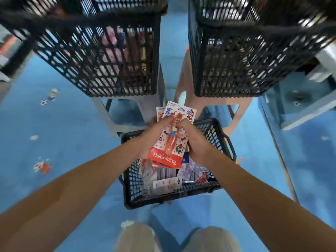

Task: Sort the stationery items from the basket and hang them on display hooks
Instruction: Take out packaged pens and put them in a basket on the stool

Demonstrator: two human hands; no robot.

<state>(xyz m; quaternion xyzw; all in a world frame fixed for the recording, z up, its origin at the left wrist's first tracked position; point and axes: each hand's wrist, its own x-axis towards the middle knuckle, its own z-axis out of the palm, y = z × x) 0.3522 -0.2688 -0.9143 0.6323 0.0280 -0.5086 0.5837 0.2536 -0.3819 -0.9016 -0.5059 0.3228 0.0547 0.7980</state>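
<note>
We hold the Hello Kitty pack (164, 158) in both hands. Our left hand (154, 135) grips its left side and our right hand (198, 144) pinches its right edge. The black basket (132, 179) sits just under our grip.

A stationery shop floor.
My basket (174, 196) is full of carded packs (163, 179); the branded pack (169, 142) I hold has a hang slot (180, 108). Two mesh crates (101, 57) of more packaged stock stand on plastic stools (125, 106) on the blue floor (63, 115).
</note>
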